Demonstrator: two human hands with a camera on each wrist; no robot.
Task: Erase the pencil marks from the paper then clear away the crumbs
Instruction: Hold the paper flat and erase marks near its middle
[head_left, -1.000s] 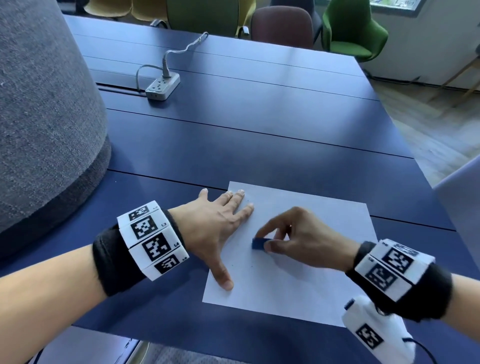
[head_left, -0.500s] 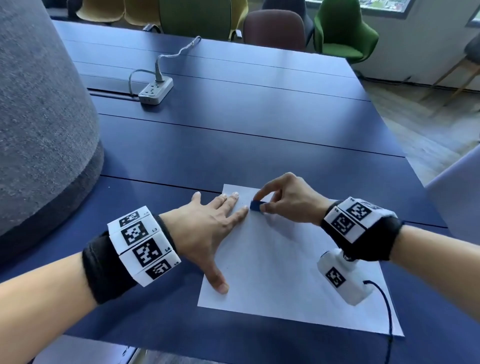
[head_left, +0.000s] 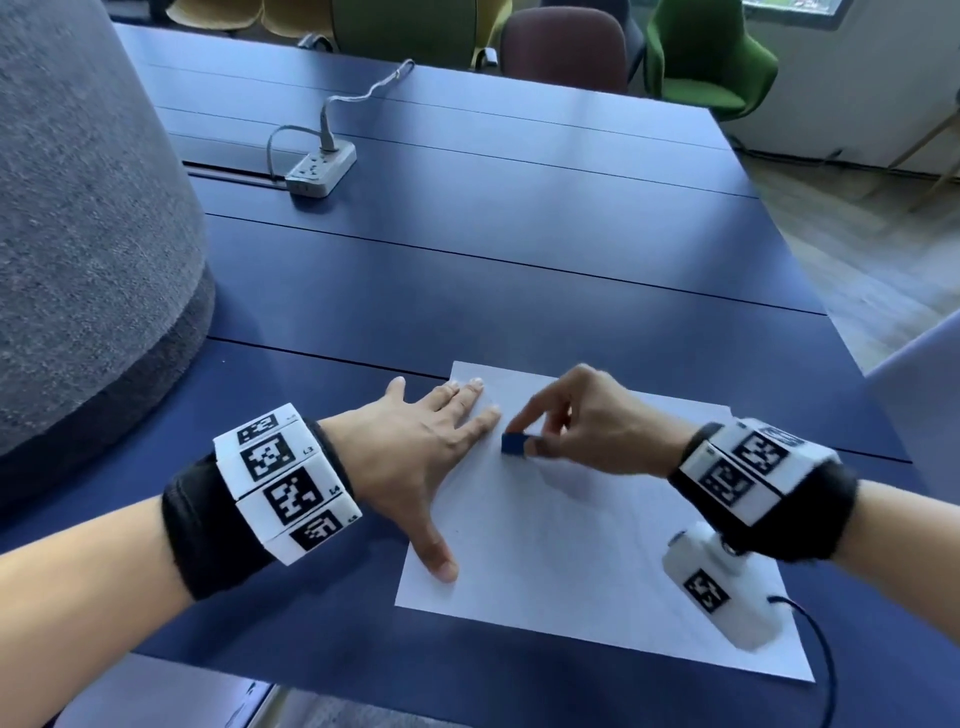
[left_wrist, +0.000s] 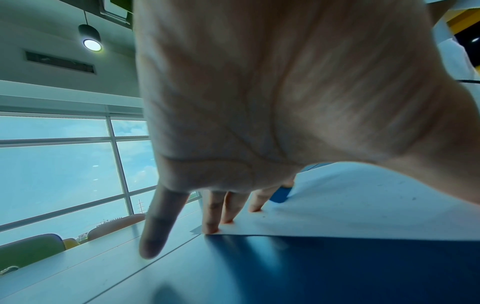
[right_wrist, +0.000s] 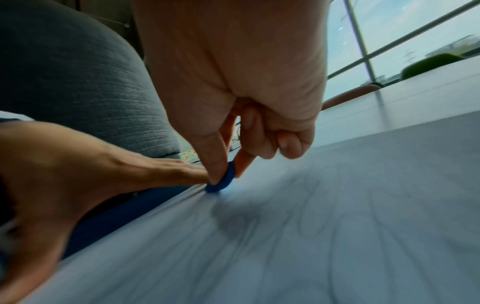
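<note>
A white sheet of paper (head_left: 597, 561) lies flat on the dark blue desk (head_left: 519, 270), close to the near edge. The left hand (head_left: 415, 457) rests palm down with fingers straight and spread: three fingertips (left_wrist: 211, 229) press the paper's far left corner, the thumb lies on the paper's left edge nearer the person, and the little finger sits on bare desk. The right hand (head_left: 587, 426) pinches a small blue eraser (head_left: 514, 445) between thumb and forefinger, the remaining fingers curled under the palm. The eraser's lower end touches the paper in its upper left area, just beside the left forefinger tip. The right wrist view shows faint pencil lines (right_wrist: 324, 216) on the sheet on the near side of the eraser; that view is blurred, so their form cannot be determined. A few dark specks lie on the paper in the left wrist view. A grey power strip (head_left: 321, 167) with its cable sits on the far left of the desk, well apart from the paper. A large grey upholstered form (head_left: 78, 234) stands at the left.
</note>
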